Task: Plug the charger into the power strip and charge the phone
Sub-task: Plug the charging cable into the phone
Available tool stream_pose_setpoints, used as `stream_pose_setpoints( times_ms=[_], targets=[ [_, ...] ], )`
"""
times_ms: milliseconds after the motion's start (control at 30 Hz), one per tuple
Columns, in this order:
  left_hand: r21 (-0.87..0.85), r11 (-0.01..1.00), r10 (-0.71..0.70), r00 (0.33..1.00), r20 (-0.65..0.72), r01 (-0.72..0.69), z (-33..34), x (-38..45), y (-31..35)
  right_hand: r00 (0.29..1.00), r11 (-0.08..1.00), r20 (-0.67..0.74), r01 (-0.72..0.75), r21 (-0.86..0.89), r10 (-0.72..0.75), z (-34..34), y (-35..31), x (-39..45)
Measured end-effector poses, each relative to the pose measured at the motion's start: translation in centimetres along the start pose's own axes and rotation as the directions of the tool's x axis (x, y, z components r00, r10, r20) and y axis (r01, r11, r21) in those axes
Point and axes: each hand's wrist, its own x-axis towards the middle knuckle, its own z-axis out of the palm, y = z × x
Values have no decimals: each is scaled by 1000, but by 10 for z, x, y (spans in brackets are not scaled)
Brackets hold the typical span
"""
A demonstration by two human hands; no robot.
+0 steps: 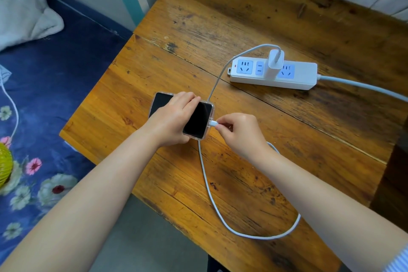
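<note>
**Plug at the phone**

The left hand [174, 117] grips the black phone in its clear case [198, 120] on the brown wooden table [242, 17]. The right hand [240, 132] pinches the white cable plug [213, 123] at the phone's end. The white charger block [274, 63] sits in the white power strip [293, 75].

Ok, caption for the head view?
Left hand steadies phone; right hand holds cable plug at its port.

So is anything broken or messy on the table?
Nothing looks broken or spilled. The charger sits upright in the power strip. The white cable loops loosely off the table's near edge. The wood is just worn and scratched.
</note>
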Motion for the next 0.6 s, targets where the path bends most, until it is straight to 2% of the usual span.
stream_pose_setpoints(
  times_ms=[167,233,367,500,600],
  targets=[
    [53,998,-25,1000,14,24,3,0,2,998,996,19,-53,65,52,3,3,0],
    [108,994,-28,999,26,25,8,1,7,994,993,41,-108,46,106,8,8,-3],
    [199,980,-26,999,35,18,19,2,14,970,962,55,-242,129,237,20,18,-11],
    [230,973,-35,997,73,17,25,3,16,955,940,142,-285,188,261,23,30,-13],
    [222,974,-62,996,64,46,24,6,18,955,924,119,-293,245,271,23,33,-11]
  ],
)
